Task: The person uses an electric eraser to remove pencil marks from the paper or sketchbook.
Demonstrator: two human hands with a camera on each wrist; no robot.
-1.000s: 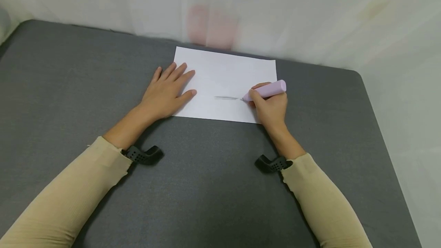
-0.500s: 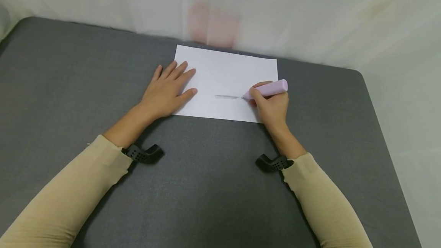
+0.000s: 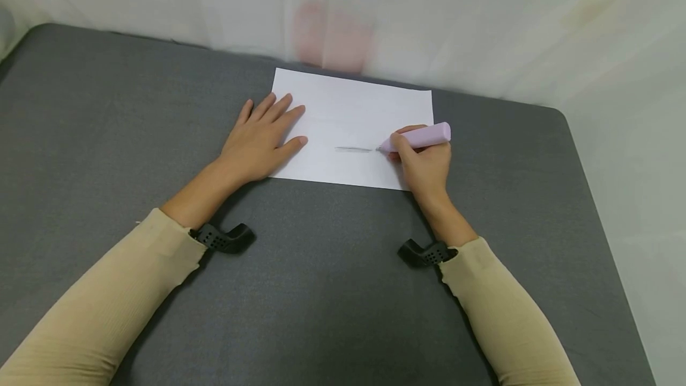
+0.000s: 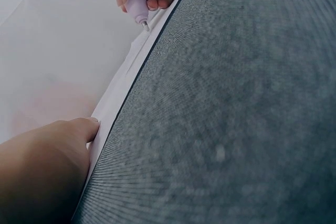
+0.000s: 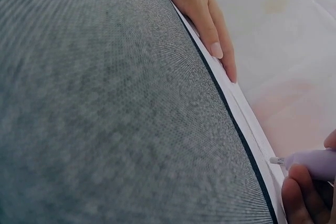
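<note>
Right hand (image 3: 424, 167) grips pink pen (image 3: 420, 137), tip on white paper (image 3: 351, 121) at the right end of a grey line (image 3: 354, 149); left hand (image 3: 257, 142) lies flat, fingers straight, pressing the paper's left edge

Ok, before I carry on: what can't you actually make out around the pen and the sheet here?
- Pen tip contact with the paper: head view too small; in the right wrist view it seems just above, uncertain.
- Right hand in the wrist views: cut off by the frame edge.
- Paper under the left hand: hidden by the palm.
- Grey mark: too faint to read.
- Pink patch behind the curtain: blurred.
</note>
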